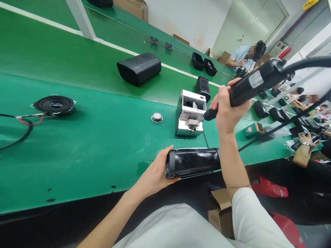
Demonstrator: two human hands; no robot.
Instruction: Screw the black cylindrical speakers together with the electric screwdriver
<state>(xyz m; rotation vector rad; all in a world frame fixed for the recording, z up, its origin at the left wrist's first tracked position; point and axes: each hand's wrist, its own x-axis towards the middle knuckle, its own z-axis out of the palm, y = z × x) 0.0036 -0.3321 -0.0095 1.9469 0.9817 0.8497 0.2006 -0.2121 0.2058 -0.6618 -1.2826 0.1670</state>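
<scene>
My left hand [155, 174] grips the left end of a black cylindrical speaker housing [192, 162] that lies along the near edge of the green bench. My right hand [227, 110] is closed round a black electric screwdriver [254, 84], held slanted with its cable running off to the upper right. The screwdriver's tip [196, 122] rests in the opening of a small silver screw feeder box [190, 113] on the bench, just behind the housing.
A loose speaker driver [54, 104] with red and black wires lies at left, a small round metal part [157, 117] near the feeder. A black speaker shell [139, 68] sits on the green conveyor [77, 62], more shells further along. Other people work at right.
</scene>
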